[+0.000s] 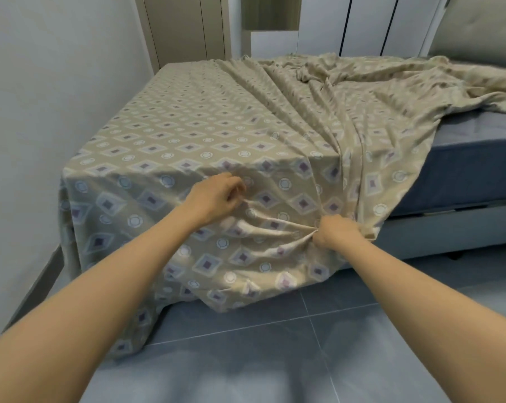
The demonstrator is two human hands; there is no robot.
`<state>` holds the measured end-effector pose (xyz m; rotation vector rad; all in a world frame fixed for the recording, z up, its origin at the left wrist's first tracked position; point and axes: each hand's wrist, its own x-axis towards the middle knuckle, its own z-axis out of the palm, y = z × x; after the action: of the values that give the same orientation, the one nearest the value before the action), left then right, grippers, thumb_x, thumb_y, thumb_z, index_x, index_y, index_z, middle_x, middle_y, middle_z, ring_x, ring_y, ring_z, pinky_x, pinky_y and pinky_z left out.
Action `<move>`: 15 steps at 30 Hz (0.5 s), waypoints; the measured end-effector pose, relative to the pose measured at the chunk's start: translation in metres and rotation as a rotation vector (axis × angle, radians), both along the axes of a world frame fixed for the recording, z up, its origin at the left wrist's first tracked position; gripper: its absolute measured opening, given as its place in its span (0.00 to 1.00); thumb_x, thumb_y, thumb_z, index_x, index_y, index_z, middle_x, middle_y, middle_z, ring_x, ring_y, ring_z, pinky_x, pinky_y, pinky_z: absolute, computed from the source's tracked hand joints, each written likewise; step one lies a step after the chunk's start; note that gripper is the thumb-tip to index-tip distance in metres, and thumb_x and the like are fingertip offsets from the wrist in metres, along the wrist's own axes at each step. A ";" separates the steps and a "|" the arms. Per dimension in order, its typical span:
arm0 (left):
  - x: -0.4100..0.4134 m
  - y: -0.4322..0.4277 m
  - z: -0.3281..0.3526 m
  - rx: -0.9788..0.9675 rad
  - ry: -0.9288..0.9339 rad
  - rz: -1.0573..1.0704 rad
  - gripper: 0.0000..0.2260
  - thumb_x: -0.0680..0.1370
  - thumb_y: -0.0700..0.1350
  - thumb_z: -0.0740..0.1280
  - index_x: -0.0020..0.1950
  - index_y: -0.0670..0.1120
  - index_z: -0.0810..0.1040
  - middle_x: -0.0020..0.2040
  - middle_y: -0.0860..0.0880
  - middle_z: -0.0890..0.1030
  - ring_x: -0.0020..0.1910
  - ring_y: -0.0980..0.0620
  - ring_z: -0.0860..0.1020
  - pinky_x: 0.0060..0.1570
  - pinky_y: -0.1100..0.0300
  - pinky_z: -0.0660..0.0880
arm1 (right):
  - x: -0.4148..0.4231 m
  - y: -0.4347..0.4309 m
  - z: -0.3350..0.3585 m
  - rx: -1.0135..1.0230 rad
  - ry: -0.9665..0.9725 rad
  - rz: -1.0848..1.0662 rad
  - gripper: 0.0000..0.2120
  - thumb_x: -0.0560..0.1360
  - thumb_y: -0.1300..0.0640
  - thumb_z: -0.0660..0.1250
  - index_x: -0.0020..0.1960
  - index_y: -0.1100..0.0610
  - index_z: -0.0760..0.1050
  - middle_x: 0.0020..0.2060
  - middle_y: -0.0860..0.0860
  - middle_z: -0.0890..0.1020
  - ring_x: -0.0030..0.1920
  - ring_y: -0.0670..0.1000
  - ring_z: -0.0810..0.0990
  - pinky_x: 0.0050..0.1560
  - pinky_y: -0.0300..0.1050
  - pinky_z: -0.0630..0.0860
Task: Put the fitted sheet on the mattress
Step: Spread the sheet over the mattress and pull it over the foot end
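Observation:
A beige fitted sheet [188, 135] with a diamond and circle print lies over the left part of the mattress [472, 158] and hangs down its foot end to the floor. On the right it is bunched in folds, and the blue mattress shows bare there. My left hand [217, 196] pinches a fold of the sheet on the hanging front face. My right hand [337, 231] grips gathered sheet fabric lower and to the right, near the mattress corner. Tight creases run between the two hands.
A wall [42, 112] runs close along the bed's left side. The pale bed base [449, 237] shows under the mattress at right. Grey floor tiles [275, 344] lie in front. Closet doors [188, 27] and a padded headboard [478, 27] stand at the back.

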<state>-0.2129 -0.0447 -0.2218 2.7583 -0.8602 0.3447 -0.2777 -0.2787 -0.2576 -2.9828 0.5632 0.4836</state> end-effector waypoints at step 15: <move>0.046 0.177 0.033 -0.473 0.155 0.852 0.38 0.74 0.61 0.65 0.76 0.46 0.54 0.73 0.35 0.59 0.72 0.34 0.59 0.71 0.43 0.57 | 0.073 0.173 0.067 0.078 -0.945 0.637 0.11 0.71 0.64 0.61 0.52 0.60 0.75 0.49 0.55 0.80 0.52 0.58 0.74 0.50 0.50 0.70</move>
<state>-0.1667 0.1321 -0.1884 2.4872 0.4315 0.3937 -0.2050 -0.1058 -0.1902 -2.7809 -0.4713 -0.8414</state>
